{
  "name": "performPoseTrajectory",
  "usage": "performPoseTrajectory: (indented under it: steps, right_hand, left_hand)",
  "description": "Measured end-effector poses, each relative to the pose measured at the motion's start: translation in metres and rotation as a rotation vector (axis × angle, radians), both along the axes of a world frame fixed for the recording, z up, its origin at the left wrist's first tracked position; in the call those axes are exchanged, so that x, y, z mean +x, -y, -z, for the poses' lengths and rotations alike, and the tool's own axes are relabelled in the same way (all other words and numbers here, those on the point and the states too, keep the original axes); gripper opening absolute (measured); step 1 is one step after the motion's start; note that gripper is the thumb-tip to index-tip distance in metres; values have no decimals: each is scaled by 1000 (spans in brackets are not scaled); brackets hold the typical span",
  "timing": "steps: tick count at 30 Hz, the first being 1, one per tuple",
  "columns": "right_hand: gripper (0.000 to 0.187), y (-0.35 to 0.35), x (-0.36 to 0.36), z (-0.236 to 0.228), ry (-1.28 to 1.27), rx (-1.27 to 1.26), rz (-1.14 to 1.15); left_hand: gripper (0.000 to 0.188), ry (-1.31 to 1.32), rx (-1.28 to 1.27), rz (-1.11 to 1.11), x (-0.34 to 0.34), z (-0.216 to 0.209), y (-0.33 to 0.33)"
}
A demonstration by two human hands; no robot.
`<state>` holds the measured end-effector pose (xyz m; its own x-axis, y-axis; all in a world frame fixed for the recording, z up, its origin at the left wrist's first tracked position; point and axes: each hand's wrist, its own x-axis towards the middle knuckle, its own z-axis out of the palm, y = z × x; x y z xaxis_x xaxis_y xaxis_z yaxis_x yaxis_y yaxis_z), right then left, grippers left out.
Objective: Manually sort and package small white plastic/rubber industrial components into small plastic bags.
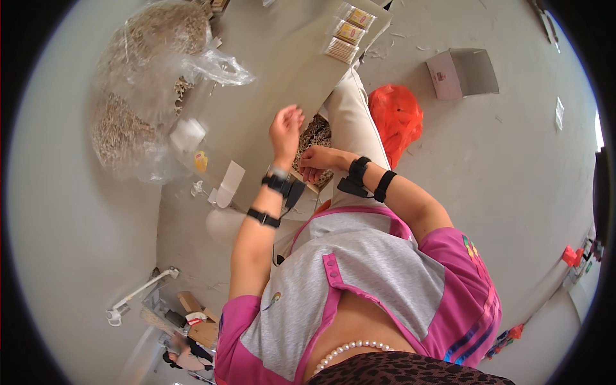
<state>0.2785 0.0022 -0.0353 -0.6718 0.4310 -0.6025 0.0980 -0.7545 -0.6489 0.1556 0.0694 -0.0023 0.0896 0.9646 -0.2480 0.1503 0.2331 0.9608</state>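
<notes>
My left hand is raised over the table edge, its fingers bent and smeared by motion; whether they hold anything does not show. Just below and to the right, my right hand hangs over an open box of small brown-and-pale pieces. Its fingers are curled inward, with the thumb near the forefinger, and what lies between them is hidden. The box sits between the table and my light-trousered leg. Both forearms wear black straps with small black devices.
A big clear plastic bag of similar pieces fills the table's left. Small packs of thin sticks lie at its far right corner, a white card nearer me. On the floor are a red plastic bag and an open carton.
</notes>
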Motion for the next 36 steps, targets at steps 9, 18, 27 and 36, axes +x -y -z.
performPoseTrajectory:
  steps: [9, 18, 27, 36]
  right_hand:
    - [25, -10, -43, -28, 155, 342, -72]
    - [17, -48, -98, -37, 403, 972, 30]
    - [35, -91, -66, 6, 766, 1589, 106]
    - [57, -119, -49, -7, 1043, 1626, -101]
  left_hand:
    - [20, -306, -51, -285, -171, 1, 154]
    - [21, -516, 176, -609, -196, 7, 157]
    - [30, -664, 451, -468, -177, -10, 38]
    - [44, -640, 666, -313, -135, 2, -125]
